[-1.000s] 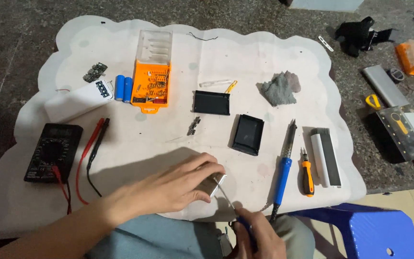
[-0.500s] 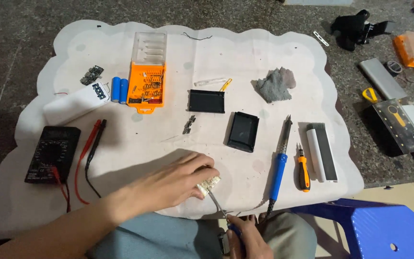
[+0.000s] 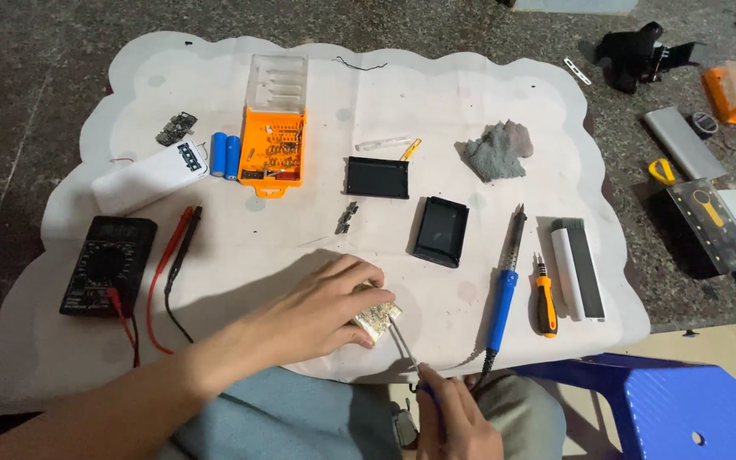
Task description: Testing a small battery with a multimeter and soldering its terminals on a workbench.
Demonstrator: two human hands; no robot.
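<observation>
My left hand [image 3: 321, 308] presses down on a small pale circuit board [image 3: 378, 316] at the near edge of the white mat [image 3: 487, 85]. Only the board's right end shows past my fingers. My right hand [image 3: 457, 419], low at the frame's bottom edge, grips a thin metal-tipped tool [image 3: 405, 347] whose tip touches the board's right corner. A blue-handled soldering iron [image 3: 504, 290] lies on the mat just right of the board, untouched.
On the mat lie a black multimeter [image 3: 106, 264] with red and black probes, an orange bit case [image 3: 274, 128], two blue cells [image 3: 225, 155], two black shell halves [image 3: 441, 230], a grey rag [image 3: 496, 151] and an orange screwdriver [image 3: 544, 298]. A blue stool [image 3: 675, 409] stands at the right.
My view has drifted a little. My left hand stays on the board and my right hand has dropped lower, with the tool tip still at the board's corner.
</observation>
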